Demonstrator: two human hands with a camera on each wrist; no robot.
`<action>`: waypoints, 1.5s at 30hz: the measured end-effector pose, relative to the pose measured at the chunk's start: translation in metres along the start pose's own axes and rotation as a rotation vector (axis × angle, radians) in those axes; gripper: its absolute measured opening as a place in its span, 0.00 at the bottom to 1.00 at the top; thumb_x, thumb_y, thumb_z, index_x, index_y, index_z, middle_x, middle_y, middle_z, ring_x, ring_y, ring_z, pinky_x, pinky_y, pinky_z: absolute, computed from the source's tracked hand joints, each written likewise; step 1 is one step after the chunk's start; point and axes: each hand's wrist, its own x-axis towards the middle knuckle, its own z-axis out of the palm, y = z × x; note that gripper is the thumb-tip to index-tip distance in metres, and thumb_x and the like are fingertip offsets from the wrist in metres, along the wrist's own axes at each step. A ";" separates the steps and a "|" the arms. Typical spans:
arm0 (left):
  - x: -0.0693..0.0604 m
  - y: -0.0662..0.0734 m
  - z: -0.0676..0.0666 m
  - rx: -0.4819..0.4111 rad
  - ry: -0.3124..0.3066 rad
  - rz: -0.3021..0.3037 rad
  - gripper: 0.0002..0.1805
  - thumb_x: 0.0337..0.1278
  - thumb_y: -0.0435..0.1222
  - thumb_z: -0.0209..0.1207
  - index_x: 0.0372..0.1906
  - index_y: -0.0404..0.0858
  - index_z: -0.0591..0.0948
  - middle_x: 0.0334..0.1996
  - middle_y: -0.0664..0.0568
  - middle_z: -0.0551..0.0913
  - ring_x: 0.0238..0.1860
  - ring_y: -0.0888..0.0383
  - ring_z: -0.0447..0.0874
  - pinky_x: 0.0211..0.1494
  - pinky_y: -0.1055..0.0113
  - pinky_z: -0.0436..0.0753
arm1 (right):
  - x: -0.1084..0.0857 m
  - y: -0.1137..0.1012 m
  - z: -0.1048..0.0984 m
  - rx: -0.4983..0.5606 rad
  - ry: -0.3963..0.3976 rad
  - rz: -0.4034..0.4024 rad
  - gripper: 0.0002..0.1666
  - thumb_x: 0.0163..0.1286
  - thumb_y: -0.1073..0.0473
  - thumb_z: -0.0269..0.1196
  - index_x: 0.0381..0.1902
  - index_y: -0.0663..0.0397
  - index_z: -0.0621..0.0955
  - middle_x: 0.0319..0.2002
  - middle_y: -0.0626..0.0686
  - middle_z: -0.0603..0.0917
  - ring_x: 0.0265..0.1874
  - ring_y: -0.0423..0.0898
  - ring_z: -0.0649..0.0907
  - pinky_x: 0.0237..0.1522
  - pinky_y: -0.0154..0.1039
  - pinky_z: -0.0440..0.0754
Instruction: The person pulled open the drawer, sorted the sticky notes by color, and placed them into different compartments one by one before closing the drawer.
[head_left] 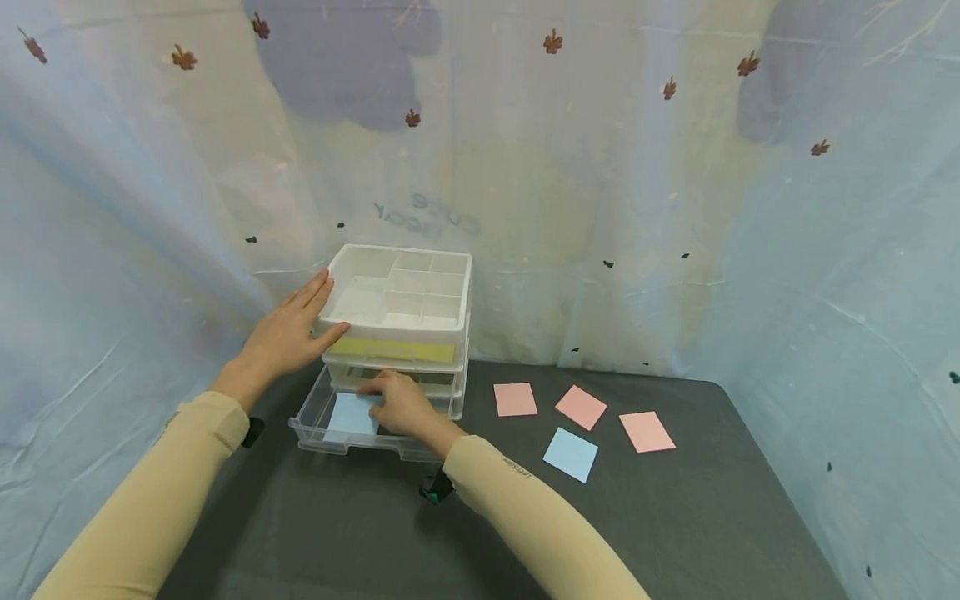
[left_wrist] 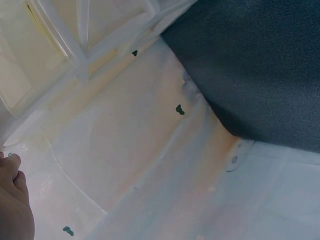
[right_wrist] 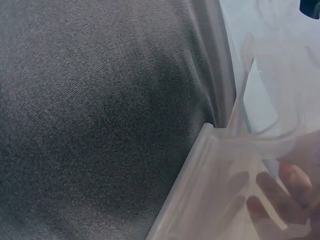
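Note:
A small white drawer unit (head_left: 397, 330) with a compartmented top stands at the back of the table. Its clear bottom drawer (head_left: 330, 446) is pulled out, and a blue sticky note (head_left: 351, 415) lies inside on the left. My left hand (head_left: 288, 333) rests against the unit's upper left side and front corner, fingers straight; part of it shows in the left wrist view. Reaching into the drawer, my right hand (head_left: 405, 406) has its thumb and fingers at the note's right and far edges. Whether they pinch the note is unclear. The right wrist view shows fingers (right_wrist: 295, 182) through the plastic.
Pink sticky notes (head_left: 515, 399) (head_left: 581, 407) (head_left: 647, 432) and another blue sticky note (head_left: 571, 455) lie right of the unit on the dark tabletop (head_left: 697, 517). Something yellow (head_left: 397, 349) shows in the upper drawer. A patterned curtain (head_left: 570, 200) hangs behind and at the sides.

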 end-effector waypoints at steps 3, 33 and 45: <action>0.001 0.001 0.000 -0.003 -0.003 0.003 0.51 0.76 0.62 0.49 0.85 0.40 0.40 0.86 0.48 0.36 0.81 0.32 0.47 0.80 0.33 0.53 | -0.002 0.001 -0.001 -0.014 -0.006 0.008 0.21 0.73 0.63 0.66 0.61 0.43 0.87 0.54 0.46 0.83 0.53 0.42 0.84 0.50 0.33 0.85; 0.001 0.001 0.000 0.003 -0.009 -0.003 0.51 0.77 0.62 0.49 0.85 0.40 0.39 0.85 0.48 0.35 0.78 0.25 0.49 0.75 0.27 0.58 | -0.030 -0.013 -0.026 0.153 0.019 -0.097 0.21 0.80 0.56 0.61 0.67 0.47 0.82 0.67 0.48 0.82 0.58 0.43 0.85 0.62 0.37 0.82; 0.000 0.002 0.000 0.005 -0.019 -0.020 0.51 0.77 0.63 0.48 0.85 0.40 0.38 0.85 0.48 0.33 0.79 0.27 0.48 0.78 0.30 0.53 | -0.074 -0.002 -0.048 0.274 0.153 -0.202 0.20 0.80 0.59 0.61 0.66 0.50 0.83 0.66 0.48 0.82 0.66 0.42 0.80 0.67 0.38 0.79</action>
